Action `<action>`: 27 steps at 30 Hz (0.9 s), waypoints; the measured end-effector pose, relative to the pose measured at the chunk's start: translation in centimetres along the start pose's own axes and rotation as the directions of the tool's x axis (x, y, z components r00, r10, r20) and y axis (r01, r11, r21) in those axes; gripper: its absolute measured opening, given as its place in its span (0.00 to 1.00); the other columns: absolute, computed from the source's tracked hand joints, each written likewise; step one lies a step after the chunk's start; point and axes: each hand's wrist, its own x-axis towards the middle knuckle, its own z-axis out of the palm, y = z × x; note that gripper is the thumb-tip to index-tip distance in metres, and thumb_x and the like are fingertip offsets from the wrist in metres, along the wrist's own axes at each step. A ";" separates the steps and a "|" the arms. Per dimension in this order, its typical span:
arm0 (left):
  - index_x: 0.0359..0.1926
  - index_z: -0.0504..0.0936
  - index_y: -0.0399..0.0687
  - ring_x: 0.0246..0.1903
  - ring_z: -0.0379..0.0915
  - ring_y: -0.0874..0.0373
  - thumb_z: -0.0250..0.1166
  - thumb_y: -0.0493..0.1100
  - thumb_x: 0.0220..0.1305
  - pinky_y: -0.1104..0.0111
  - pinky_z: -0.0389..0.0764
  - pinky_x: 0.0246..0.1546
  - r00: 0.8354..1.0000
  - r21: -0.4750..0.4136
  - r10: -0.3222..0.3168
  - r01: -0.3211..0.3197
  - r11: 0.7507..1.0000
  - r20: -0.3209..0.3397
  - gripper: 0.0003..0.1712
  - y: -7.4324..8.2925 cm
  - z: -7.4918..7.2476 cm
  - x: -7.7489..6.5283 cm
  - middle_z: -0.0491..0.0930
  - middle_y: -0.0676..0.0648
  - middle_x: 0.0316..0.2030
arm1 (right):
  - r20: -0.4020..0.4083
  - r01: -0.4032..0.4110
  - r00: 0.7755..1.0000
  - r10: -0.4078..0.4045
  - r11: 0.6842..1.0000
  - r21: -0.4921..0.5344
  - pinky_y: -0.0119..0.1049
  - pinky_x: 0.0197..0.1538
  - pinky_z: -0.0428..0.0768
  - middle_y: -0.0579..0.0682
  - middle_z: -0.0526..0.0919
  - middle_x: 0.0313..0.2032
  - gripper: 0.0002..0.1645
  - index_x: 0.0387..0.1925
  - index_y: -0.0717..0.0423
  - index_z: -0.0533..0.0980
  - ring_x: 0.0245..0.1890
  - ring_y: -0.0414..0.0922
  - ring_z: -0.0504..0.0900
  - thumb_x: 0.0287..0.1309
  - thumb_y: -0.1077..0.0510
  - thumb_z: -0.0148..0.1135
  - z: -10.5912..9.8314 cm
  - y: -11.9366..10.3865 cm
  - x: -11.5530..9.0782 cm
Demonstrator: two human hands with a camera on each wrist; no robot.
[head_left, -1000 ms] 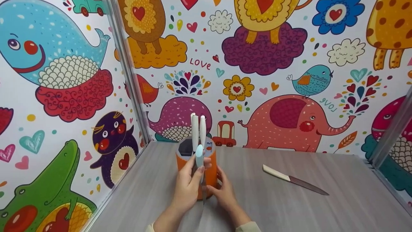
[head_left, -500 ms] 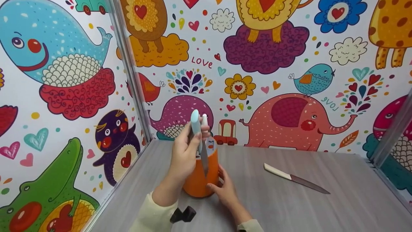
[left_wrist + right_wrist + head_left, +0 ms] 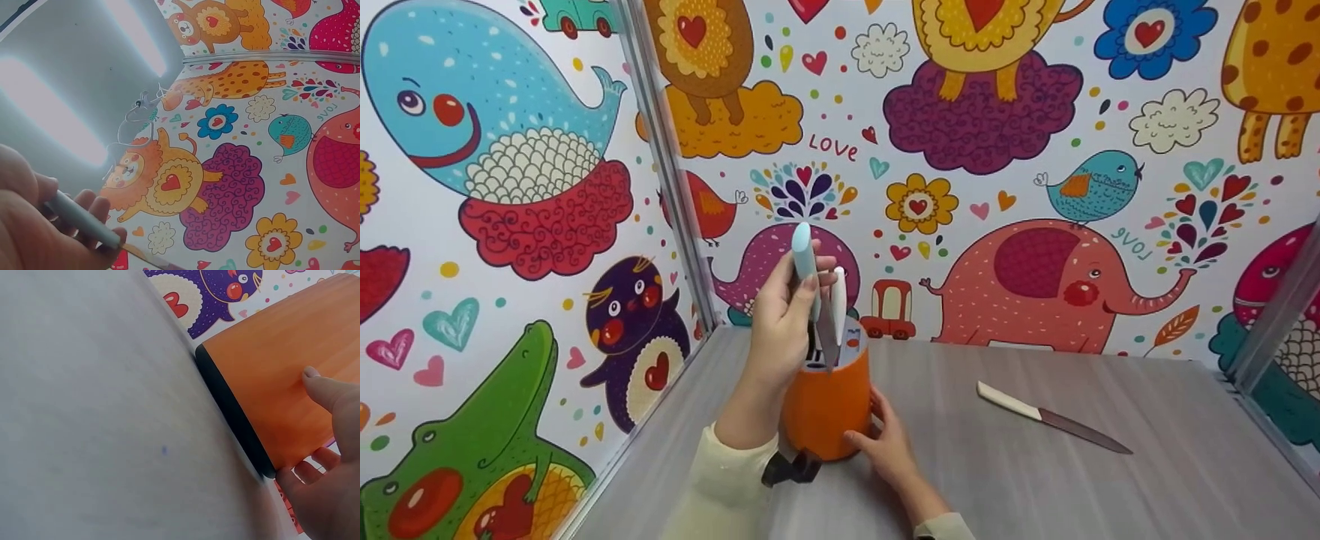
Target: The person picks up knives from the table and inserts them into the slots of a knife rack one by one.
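My left hand (image 3: 782,311) grips a knife by its light blue handle (image 3: 803,251), raised above an orange knife block (image 3: 826,414). The blade points down, its tip around the block's top rim; I cannot tell whether it is in a slot. In the left wrist view, the fingers wrap the knife handle (image 3: 84,220). My right hand (image 3: 889,448) holds the block's lower right side; the right wrist view shows the thumb on the orange wall (image 3: 264,382) and the fingers curled round it. White knife handles (image 3: 840,298) stand up from the block, partly hidden behind the left hand.
A knife with a cream handle (image 3: 1009,400) and brownish blade lies on the grey table (image 3: 945,495) to the right, its tip pointing right. Printed cartoon panels (image 3: 982,172) close off the back and sides. A black strap piece (image 3: 791,469) sits by the left sleeve.
My left hand has lifted the blue-handled knife from in front of the block to above it, bringing the blade tip to the top. The right hand stays on the block.
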 end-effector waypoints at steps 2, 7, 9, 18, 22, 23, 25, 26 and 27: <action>0.74 0.69 0.38 0.62 0.82 0.44 0.51 0.33 0.83 0.51 0.77 0.73 1.000 0.016 0.003 -0.003 1.000 0.000 0.24 -0.3 0.0 0.3 0.80 0.35 0.61 | -0.004 -0.007 1.000 0.007 1.000 -0.003 0.61 0.80 0.64 0.59 0.64 0.80 0.59 0.83 0.52 0.56 0.80 0.62 0.64 0.60 0.46 0.79 0.0 0.0 -0.1; 0.74 0.70 0.38 0.60 0.83 0.43 0.51 0.33 0.83 0.50 0.76 0.73 0.999 0.024 -0.005 0.006 1.000 -0.032 0.23 -1.0 -0.2 0.8 0.81 0.35 0.60 | -0.010 -0.033 0.999 0.033 0.999 -0.014 0.61 0.80 0.64 0.57 0.65 0.80 0.60 0.84 0.49 0.56 0.80 0.61 0.64 0.58 0.44 0.79 0.1 0.1 -0.2; 0.74 0.70 0.39 0.59 0.83 0.46 0.51 0.33 0.83 0.51 0.77 0.73 0.999 0.019 -0.019 0.020 1.000 -0.047 0.24 -1.2 -0.4 0.9 0.81 0.37 0.60 | -0.011 -0.028 1.000 0.028 1.000 -0.011 0.61 0.80 0.64 0.57 0.65 0.80 0.60 0.83 0.49 0.56 0.80 0.61 0.64 0.58 0.43 0.79 0.1 0.1 -0.2; 0.76 0.69 0.41 0.59 0.83 0.48 0.52 0.34 0.83 0.60 0.80 0.69 0.992 -0.032 -0.067 0.064 0.997 -0.106 0.25 -1.9 0.0 1.9 0.82 0.37 0.59 | -0.006 0.002 1.000 -0.002 1.000 -0.013 0.61 0.79 0.65 0.61 0.64 0.80 0.59 0.83 0.52 0.56 0.79 0.63 0.64 0.59 0.49 0.80 0.0 0.2 -0.2; 0.76 0.69 0.41 0.59 0.83 0.48 0.51 0.35 0.83 0.58 0.79 0.70 0.990 0.001 -0.054 0.054 0.999 -0.130 0.24 -2.0 -0.2 1.9 0.82 0.38 0.59 | 0.005 0.010 1.000 -0.010 1.000 -0.014 0.62 0.79 0.65 0.62 0.64 0.80 0.58 0.83 0.52 0.56 0.79 0.63 0.64 0.60 0.50 0.79 0.1 0.4 -0.3; 0.75 0.70 0.40 0.59 0.83 0.48 0.51 0.34 0.83 0.58 0.79 0.71 0.990 0.008 -0.048 0.050 0.999 -0.131 0.24 -2.0 -0.2 2.0 0.82 0.37 0.59 | 0.006 0.010 1.000 -0.010 1.000 -0.011 0.62 0.79 0.65 0.61 0.64 0.80 0.58 0.83 0.52 0.56 0.79 0.63 0.64 0.60 0.50 0.79 0.0 0.4 -0.2; 0.76 0.70 0.41 0.59 0.83 0.48 0.51 0.35 0.83 0.58 0.78 0.72 0.990 0.023 -0.043 0.047 0.999 -0.131 0.24 -2.0 -0.2 2.1 0.82 0.38 0.60 | 0.003 0.001 1.000 -0.001 1.000 -0.010 0.61 0.80 0.65 0.60 0.64 0.80 0.58 0.83 0.50 0.56 0.80 0.62 0.64 0.60 0.49 0.79 0.0 0.4 -0.1; 0.76 0.70 0.41 0.59 0.83 0.49 0.51 0.35 0.83 0.58 0.78 0.72 0.991 0.024 -0.042 0.045 0.999 -0.129 0.24 -1.9 -0.2 2.2 0.82 0.38 0.60 | 0.001 0.001 1.000 -0.001 1.000 -0.009 0.61 0.80 0.65 0.59 0.64 0.80 0.58 0.83 0.50 0.56 0.80 0.62 0.64 0.60 0.48 0.79 0.0 0.3 0.0; 0.76 0.70 0.41 0.59 0.83 0.48 0.51 0.35 0.83 0.57 0.78 0.72 0.991 0.022 -0.040 0.043 0.999 -0.127 0.24 -1.9 -0.2 2.3 0.82 0.38 0.60 | -0.001 -0.001 1.000 0.001 1.000 -0.007 0.61 0.80 0.64 0.59 0.64 0.80 0.58 0.83 0.49 0.56 0.80 0.62 0.64 0.60 0.48 0.79 0.0 0.3 0.1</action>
